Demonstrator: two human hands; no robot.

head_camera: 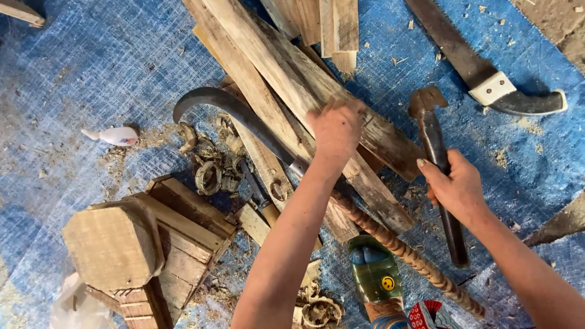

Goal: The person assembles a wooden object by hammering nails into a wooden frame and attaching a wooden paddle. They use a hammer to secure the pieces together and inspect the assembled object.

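While the left hand (336,129) lies on the pile of rough wooden slats (292,91), its fingers curl over the top slat's far edge and close on it, so the slat sits directly under the palm and runs away from it up and to the left. The right hand (458,189) is wrapped in a firm fist around the dark shaft of a hatchet-like tool (436,152), whose rusty head stands just beyond the knuckles and whose handle end sticks out below the wrist. Just under the left forearm lies a curved sickle blade (228,106), its hook arching away to the left of that hand, with its spiral-patterned handle (408,256) running between the two forearms. A saw with a white and black grip (496,88) rests well beyond the right hand. A wooden block structure (143,244) and curled shavings (213,176) lie to the left of the left arm, all on a blue tarp (91,73). A foot in a green sandal (375,274) is near the left elbow.

The work appears to be at the picking stage: a slat being chosen and steadied, the tool held ready. The next move likely calls for drawing that slat free of the pile without snagging the sickle below.
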